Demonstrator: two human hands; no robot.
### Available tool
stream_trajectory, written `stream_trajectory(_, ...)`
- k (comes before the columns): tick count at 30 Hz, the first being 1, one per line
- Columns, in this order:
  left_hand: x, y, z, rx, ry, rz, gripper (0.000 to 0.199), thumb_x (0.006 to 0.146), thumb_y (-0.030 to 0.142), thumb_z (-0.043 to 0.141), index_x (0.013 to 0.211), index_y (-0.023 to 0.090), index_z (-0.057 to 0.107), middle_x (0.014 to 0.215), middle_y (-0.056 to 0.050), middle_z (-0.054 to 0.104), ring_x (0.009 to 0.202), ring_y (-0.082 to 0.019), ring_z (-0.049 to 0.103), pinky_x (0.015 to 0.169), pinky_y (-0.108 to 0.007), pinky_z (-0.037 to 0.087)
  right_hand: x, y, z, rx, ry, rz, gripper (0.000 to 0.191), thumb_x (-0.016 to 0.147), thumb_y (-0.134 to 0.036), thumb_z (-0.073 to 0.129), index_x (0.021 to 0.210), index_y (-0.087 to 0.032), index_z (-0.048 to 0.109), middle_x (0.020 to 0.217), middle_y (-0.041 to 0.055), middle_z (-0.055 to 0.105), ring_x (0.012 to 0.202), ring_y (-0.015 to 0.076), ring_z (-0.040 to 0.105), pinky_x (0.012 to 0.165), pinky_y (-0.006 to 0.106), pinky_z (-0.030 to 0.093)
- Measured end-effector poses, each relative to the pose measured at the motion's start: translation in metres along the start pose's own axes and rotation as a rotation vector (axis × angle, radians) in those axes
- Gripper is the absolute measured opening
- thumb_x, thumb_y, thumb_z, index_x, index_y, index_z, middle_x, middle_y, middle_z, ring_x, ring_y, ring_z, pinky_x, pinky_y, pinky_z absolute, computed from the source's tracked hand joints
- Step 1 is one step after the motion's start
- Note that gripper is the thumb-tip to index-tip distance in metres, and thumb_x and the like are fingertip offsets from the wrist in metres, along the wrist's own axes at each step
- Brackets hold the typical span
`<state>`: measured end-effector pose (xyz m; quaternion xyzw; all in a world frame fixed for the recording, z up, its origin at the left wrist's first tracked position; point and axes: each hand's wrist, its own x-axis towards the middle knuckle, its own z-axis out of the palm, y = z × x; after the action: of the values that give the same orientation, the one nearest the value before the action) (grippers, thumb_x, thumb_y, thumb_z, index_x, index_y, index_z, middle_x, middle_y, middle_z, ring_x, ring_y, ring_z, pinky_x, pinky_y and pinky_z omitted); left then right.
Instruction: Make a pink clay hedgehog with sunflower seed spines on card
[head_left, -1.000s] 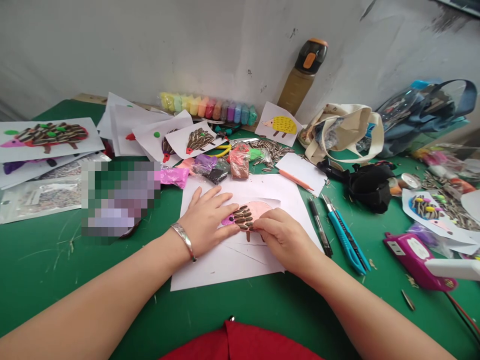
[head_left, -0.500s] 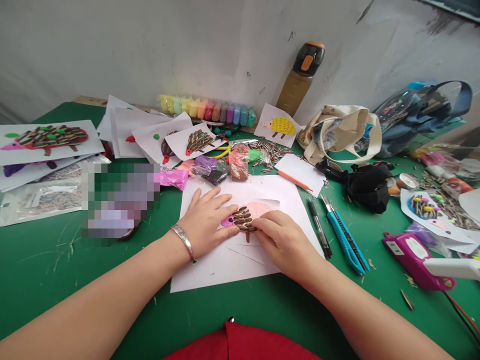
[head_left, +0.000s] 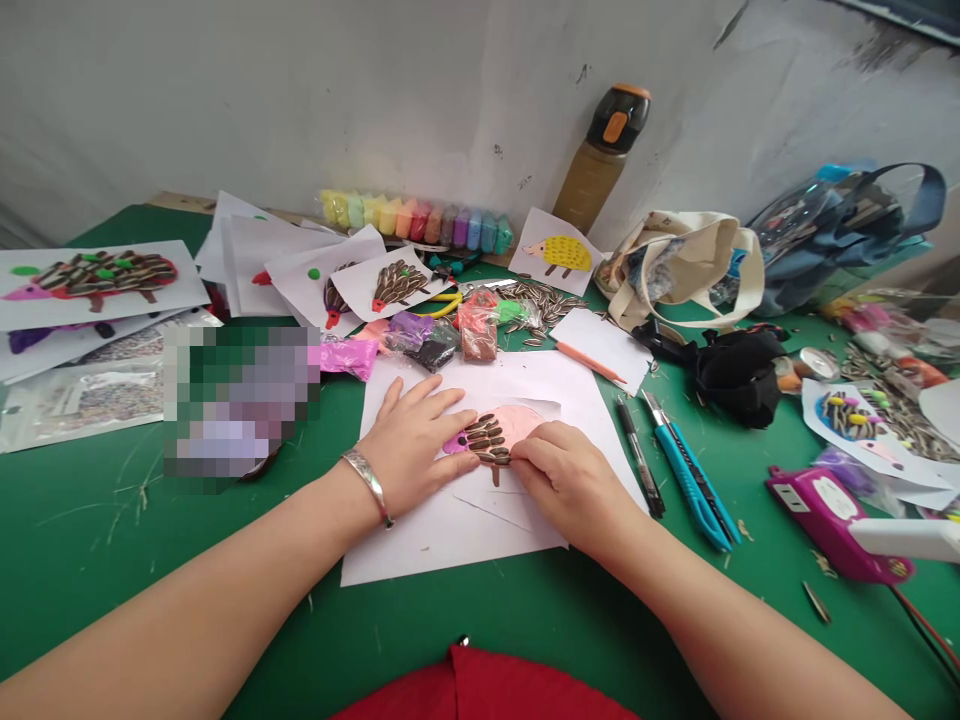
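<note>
A hedgehog picture (head_left: 517, 422) in pink clay lies on white paper (head_left: 390, 560), with a purple face and brown legs. Rows of striped sunflower seeds (head_left: 484, 437) cover its front half, while its rear shows bare pink. My left hand (head_left: 412, 440), with a silver bangle at the wrist, rests flat with fingers spread, holding the paper at the face side. At the right end of the lowest row, my right hand (head_left: 566, 480) is pinched with its fingertips against the picture. A sunflower seed shows at those fingertips, partly hidden by them.
Loose seeds (head_left: 551, 305) and bagged clay (head_left: 420, 335) lie beyond the paper. To the right are a black pen (head_left: 640, 455), blue tweezers (head_left: 694, 480) and a magenta device (head_left: 832, 520). Finished hedgehog pictures (head_left: 97, 280) are stacked left. A bottle (head_left: 600, 160) stands by the wall.
My right fingertips have shifted very slightly at the end of the lowest seed row. My left hand stays in place.
</note>
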<state>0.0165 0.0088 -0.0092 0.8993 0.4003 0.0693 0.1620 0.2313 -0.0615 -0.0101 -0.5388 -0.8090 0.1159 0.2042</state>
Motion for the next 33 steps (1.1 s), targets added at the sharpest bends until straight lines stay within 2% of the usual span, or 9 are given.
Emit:
stream_trajectory(18, 0.0, 0.0, 0.001, 0.004, 0.024, 0.012, 0.044, 0.088, 0.051, 0.054, 0.123, 0.025, 0.061, 0.139, -0.009, 0.052, 0.136, -0.038, 0.034, 0.108, -0.069, 0.018, 0.003, 0.002, -0.002, 0.066, 0.01, -0.005, 0.02, 0.091, -0.015, 0.05, 0.081, -0.018, 0.067, 0.078, 0.0051, 0.062, 0.076, 0.0173, 0.057, 0.071, 0.03, 0.045)
stream_trajectory(25, -0.002, -0.002, 0.001, 0.003, 0.018, 0.025, 0.045, 0.089, 0.052, 0.052, 0.124, 0.026, 0.06, 0.141, -0.009, 0.051, 0.137, -0.038, 0.033, 0.108, -0.069, 0.018, 0.003, 0.006, -0.008, 0.233, 0.036, 0.111, 0.013, 0.088, -0.016, 0.057, 0.083, -0.021, 0.068, 0.08, 0.0012, 0.064, 0.078, 0.014, 0.059, 0.07, 0.026, 0.047)
stream_trajectory(29, -0.003, -0.003, 0.001, 0.008, 0.039, 0.038, 0.045, 0.092, 0.054, 0.046, 0.124, 0.026, 0.06, 0.139, -0.009, 0.052, 0.136, -0.037, 0.034, 0.107, -0.069, 0.019, 0.021, 0.019, -0.024, 0.108, 0.037, 0.133, 0.016, 0.088, -0.017, 0.054, 0.081, -0.021, 0.068, 0.078, 0.0017, 0.064, 0.075, 0.0155, 0.059, 0.067, 0.027, 0.045)
stream_trajectory(33, -0.003, -0.004, 0.001, 0.007, 0.055, 0.046, 0.045, 0.093, 0.054, 0.044, 0.124, 0.025, 0.06, 0.138, -0.01, 0.053, 0.136, -0.037, 0.034, 0.107, -0.07, 0.019, 0.062, 0.042, -0.04, -0.164, 0.028, 0.184, 0.026, 0.09, -0.019, 0.045, 0.083, -0.021, 0.07, 0.082, 0.0049, 0.065, 0.079, 0.019, 0.059, 0.069, 0.03, 0.042)
